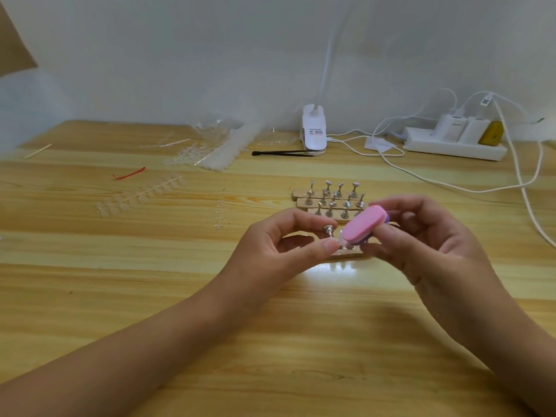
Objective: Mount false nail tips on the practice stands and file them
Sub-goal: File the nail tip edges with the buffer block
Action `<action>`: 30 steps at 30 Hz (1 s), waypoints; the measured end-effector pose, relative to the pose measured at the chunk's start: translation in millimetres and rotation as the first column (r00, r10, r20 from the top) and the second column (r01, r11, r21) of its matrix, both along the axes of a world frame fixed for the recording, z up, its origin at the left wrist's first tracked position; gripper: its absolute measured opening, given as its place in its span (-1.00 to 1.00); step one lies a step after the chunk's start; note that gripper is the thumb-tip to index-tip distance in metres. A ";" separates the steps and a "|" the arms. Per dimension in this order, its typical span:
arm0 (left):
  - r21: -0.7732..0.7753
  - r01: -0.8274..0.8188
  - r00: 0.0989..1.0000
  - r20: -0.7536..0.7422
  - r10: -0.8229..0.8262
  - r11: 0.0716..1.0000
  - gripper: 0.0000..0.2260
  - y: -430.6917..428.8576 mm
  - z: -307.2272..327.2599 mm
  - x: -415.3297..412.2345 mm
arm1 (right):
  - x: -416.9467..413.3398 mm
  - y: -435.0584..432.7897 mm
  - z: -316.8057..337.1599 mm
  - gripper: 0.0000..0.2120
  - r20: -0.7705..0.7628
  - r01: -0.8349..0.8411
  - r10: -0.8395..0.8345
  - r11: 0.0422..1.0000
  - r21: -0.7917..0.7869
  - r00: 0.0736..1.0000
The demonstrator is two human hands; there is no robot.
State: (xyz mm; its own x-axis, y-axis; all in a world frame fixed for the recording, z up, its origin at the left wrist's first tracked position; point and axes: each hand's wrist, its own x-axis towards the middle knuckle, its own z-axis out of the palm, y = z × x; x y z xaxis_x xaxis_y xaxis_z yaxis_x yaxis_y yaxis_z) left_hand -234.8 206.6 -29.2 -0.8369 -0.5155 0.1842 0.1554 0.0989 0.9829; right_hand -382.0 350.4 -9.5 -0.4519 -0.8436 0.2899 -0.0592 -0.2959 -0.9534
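Note:
My left hand point(276, 239) pinches a small metal practice stand point(329, 231) between thumb and forefinger, just above a wooden base strip point(349, 252). A clear nail tip on the stand is hard to make out. My right hand point(421, 236) grips a pink and purple buffer block point(365, 224), whose lower end lies against the top of the held stand. Behind the hands, three wooden strips point(301, 194) carry several upright metal stands point(332, 195). Strips of clear false nail tips point(141, 197) lie to the left on the table.
A heap of clear nail-tip sprues and plastic wrap point(210, 152) lies at the back. Black tweezers point(282, 152) and a white clip lamp base point(314, 132) stand behind the stands. A power strip point(451, 142) with white cables is at back right. A red scrap point(129, 175) lies left.

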 end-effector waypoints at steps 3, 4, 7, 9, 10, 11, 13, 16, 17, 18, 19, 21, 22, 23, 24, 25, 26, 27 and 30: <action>-0.026 -0.018 1.000 -0.017 0.017 1.000 -0.77 0.7 -1.3 0.2 | 7.7 -0.6 -1.4 -0.78 -0.090 -0.057 0.061 0.997 0.043 0.994; -0.032 -0.021 1.000 -0.022 0.021 0.999 -0.77 0.9 -1.1 0.5 | 10.0 -0.5 -1.9 -0.78 -0.118 -0.070 0.076 0.996 0.056 0.990; -0.051 -0.021 1.000 -0.019 0.020 0.998 -0.76 1.4 -0.5 0.9 | 10.5 -0.1 -1.6 -0.81 -0.113 0.001 -0.003 1.000 -0.019 0.994; -0.083 -0.019 1.000 -0.009 0.018 0.996 -0.76 2.8 -0.3 1.3 | 10.0 0.2 -0.7 -0.82 -0.126 0.015 -0.018 1.000 -0.025 0.992; -0.107 -0.022 1.000 -0.006 0.022 0.994 -0.77 3.5 -0.1 1.3 | 10.3 0.4 -1.3 -0.81 -0.139 -0.012 0.012 1.000 0.000 0.990; -0.130 -0.027 1.000 -0.005 0.027 0.991 -0.77 4.2 -0.1 1.3 | 10.4 0.5 -2.4 -0.81 -0.146 -0.033 0.037 0.999 0.023 0.989; -0.137 -0.034 0.999 -0.009 0.033 0.990 -0.77 4.2 -0.3 1.5 | 9.7 0.3 -3.5 -0.80 -0.146 0.006 -0.004 1.000 0.011 0.989; -0.132 -0.036 0.999 -0.008 0.035 0.991 -0.77 3.6 -0.4 1.0 | 7.1 -0.4 -3.2 -0.81 -0.139 0.053 -0.056 0.998 -0.020 0.989; -0.133 -0.037 0.999 -0.013 0.036 0.990 -0.77 3.8 -0.5 0.7 | 7.4 -0.4 -3.8 -0.80 -0.145 0.019 -0.018 1.000 0.005 0.989; -0.130 -0.041 0.999 -0.023 0.038 0.991 -0.79 4.0 -0.7 0.6 | 7.6 -0.4 -5.1 -0.80 -0.152 -0.030 0.036 0.999 0.043 0.988; -0.127 -0.045 0.999 -0.033 0.041 0.991 -0.79 4.1 -0.7 0.4 | 8.0 -0.2 -6.5 -0.80 -0.160 -0.066 0.077 0.995 0.072 0.984; -0.121 -0.046 0.998 -0.041 0.042 0.992 -0.77 3.9 -1.0 0.2 | 9.1 -1.0 -6.1 -0.81 -0.160 -0.045 0.050 0.999 0.030 0.986; -0.122 -0.046 0.998 -0.039 0.042 0.991 -0.74 3.8 -1.0 0.1 | 8.6 -1.4 -5.1 -0.81 -0.146 -0.004 0.001 1.000 -0.023 0.989; -0.122 -0.044 0.999 -0.036 0.040 0.992 -0.72 3.7 -0.7 0.0 | 8.1 -1.1 -3.8 -0.80 -0.132 0.030 -0.038 0.998 -0.060 0.990; -0.117 -0.036 0.999 -0.034 0.032 0.992 -0.71 3.9 -0.3 0.0 | 8.1 -0.7 -2.4 -0.79 -0.133 0.042 -0.051 0.997 -0.069 0.990; -0.107 -0.025 0.999 -0.037 0.021 0.994 -0.71 3.9 -0.2 -0.2 | 8.7 -0.1 -2.0 -0.79 -0.151 0.019 -0.027 0.998 -0.052 0.988; -0.096 -0.016 0.999 -0.039 0.013 0.995 -0.70 4.1 -0.4 -0.1 | 9.4 0.3 -2.7 -0.79 -0.177 -0.021 0.018 1.000 -0.017 0.984; -0.087 -0.013 0.999 -0.041 0.009 0.996 -0.69 3.9 -0.8 -0.1 | 10.1 0.5 -3.7 -0.79 -0.197 -0.046 0.046 0.999 0.008 0.979; -0.042 -0.013 0.999 -0.053 0.011 0.999 -0.72 3.2 -1.4 -0.6 | 9.7 0.5 -3.2 -0.79 -0.168 0.035 -0.043 0.998 -0.050 0.985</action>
State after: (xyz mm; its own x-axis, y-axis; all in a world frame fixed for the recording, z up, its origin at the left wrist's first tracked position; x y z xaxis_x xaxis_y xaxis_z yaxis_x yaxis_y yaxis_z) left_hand -235.4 209.8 -30.5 -0.8192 -0.5164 0.2495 0.2051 0.1424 0.9683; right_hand -372.3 350.8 -12.7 -0.4250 -0.8103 0.4034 -0.2306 -0.3341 -0.9139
